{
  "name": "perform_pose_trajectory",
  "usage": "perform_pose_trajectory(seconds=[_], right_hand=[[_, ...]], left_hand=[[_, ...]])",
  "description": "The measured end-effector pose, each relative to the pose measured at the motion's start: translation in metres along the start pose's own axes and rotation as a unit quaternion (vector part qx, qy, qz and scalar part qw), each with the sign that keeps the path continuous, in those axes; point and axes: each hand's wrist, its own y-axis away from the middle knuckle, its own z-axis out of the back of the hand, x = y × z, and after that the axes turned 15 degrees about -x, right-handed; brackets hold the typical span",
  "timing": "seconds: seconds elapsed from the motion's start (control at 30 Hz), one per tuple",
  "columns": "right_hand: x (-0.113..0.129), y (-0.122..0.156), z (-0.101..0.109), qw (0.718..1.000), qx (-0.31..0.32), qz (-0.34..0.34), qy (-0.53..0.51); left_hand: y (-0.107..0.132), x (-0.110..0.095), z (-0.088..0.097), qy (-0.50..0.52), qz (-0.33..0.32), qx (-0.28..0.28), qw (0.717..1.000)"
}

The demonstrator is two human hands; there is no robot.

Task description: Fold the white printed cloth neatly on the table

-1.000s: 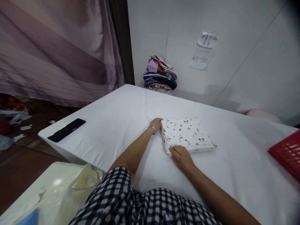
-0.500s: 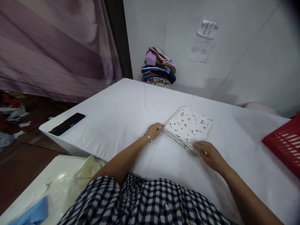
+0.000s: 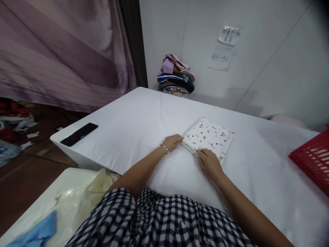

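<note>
A folded white cloth point(image 3: 209, 134) with small scattered prints lies on the white-covered table point(image 3: 123, 120). Its layers show along the edge facing me. My left hand point(image 3: 172, 142), with a bracelet at the wrist, pinches the cloth's left corner between thumb and fingers. At the middle of the near edge, my right hand point(image 3: 209, 162) has its fingers closed on the layers, the fingertips on top and the thumb hidden underneath or behind.
A black phone-like slab point(image 3: 79, 134) rests at the table's left corner. Folded fabrics point(image 3: 176, 77) are stacked by the wall. A red plastic basket point(image 3: 315, 157) stands at the right. Low on the left, a white surface point(image 3: 33, 214) carries blue cloth point(image 3: 41, 231) and clear plastic.
My right hand has slid left along the cloth's near edge, from its right corner to about the middle. The left hand keeps its grip at the left corner.
</note>
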Motion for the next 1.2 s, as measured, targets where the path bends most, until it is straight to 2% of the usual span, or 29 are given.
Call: perform_pose_trajectory(seconds=[0.2, 0.37, 0.5, 0.7, 0.93, 1.2], right_hand=[[0.006, 0.0, -0.004, 0.999, -0.007, -0.025, 0.023], [0.007, 0.002, -0.003, 0.999, -0.005, -0.05, 0.02], [0.007, 0.004, -0.003, 0.998, 0.007, -0.06, 0.034], [0.008, 0.004, -0.003, 0.997, 0.009, -0.063, 0.04], [0.008, 0.003, -0.002, 0.998, 0.004, -0.06, 0.035], [0.007, 0.005, -0.003, 0.998, -0.007, -0.056, 0.032]], left_hand=[[-0.004, -0.005, 0.0, -0.086, -0.016, 0.033, 0.996], [0.005, -0.01, 0.003, -0.136, 0.006, 0.009, 0.991], [0.011, -0.007, 0.004, -0.11, 0.016, -0.001, 0.994], [0.008, -0.006, 0.009, -0.038, -0.023, 0.016, 0.999], [0.001, -0.01, 0.013, -0.096, -0.066, 0.056, 0.992], [0.0, -0.018, 0.013, -0.171, -0.077, 0.072, 0.98]])
